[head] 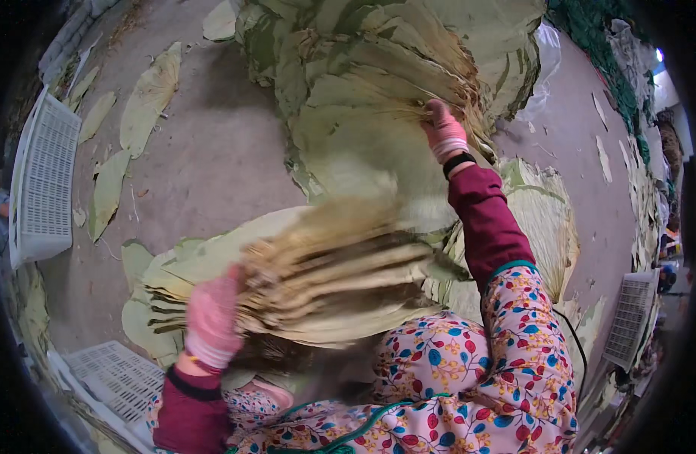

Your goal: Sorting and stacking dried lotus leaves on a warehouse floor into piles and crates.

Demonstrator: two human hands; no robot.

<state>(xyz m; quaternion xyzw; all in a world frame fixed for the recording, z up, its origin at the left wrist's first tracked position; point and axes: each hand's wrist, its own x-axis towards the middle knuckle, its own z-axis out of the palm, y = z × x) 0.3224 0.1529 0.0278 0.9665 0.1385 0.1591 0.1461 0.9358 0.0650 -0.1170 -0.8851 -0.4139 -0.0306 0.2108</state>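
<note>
My left hand [213, 318], in a pink knit glove, grips a thick stack of folded dried leaves [336, 289] at its gathered middle, just in front of my lap. The stack fans out to both sides and is partly blurred. My right hand [443, 127], gloved alike, is farther forward with its fingers closed on the edge of a large pile of flattened pale-green dried leaves [348, 108]. Brown, wrinkled leaf edges rise beside that hand. More dried leaves [538, 221] lie under my right forearm.
White plastic baskets stand at the far left [44, 176], lower left [115, 380] and right [629, 320]. Loose leaves [149, 96] are scattered on the grey floor [212, 159]. Clear plastic sheeting [544, 74] shows behind the pile, and a dark cable [578, 340] runs by my right side.
</note>
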